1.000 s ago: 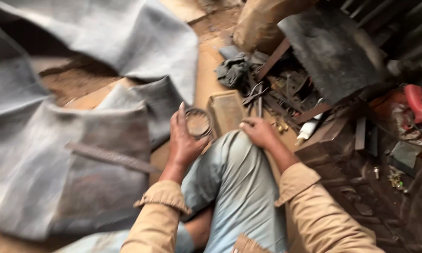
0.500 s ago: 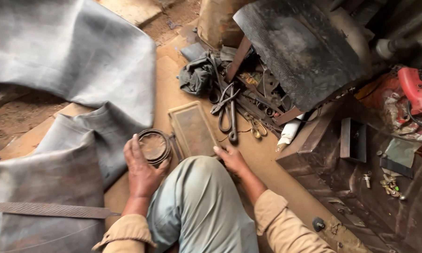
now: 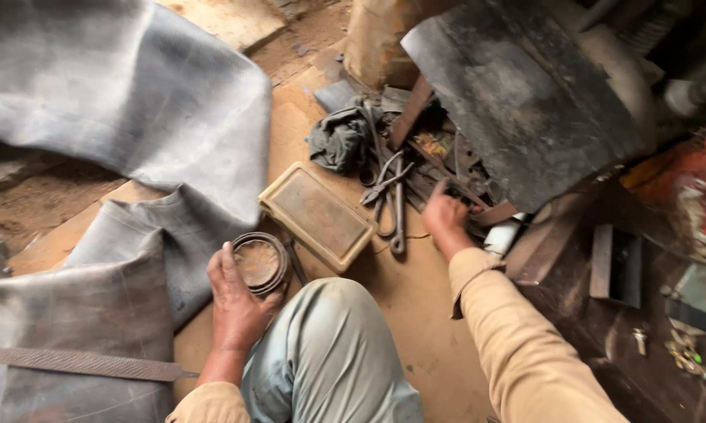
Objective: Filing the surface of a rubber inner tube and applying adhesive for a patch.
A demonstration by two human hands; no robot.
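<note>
Fingers of the left hand (image 3: 239, 301) wrap a round tin (image 3: 260, 262). At two o'clock, the right hand (image 3: 444, 215) reaches into scrap tools, its grip hidden; pliers (image 3: 390, 196) lie just beside it at nine o'clock, long axis twelve-to-six.

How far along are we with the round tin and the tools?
Done: the round tin is held in the left hand. In hand: the right hand reaches into the tool pile, near the pliers. Left: no tool visibly gripped yet; the file lies untouched on the rubber sheet.
</note>
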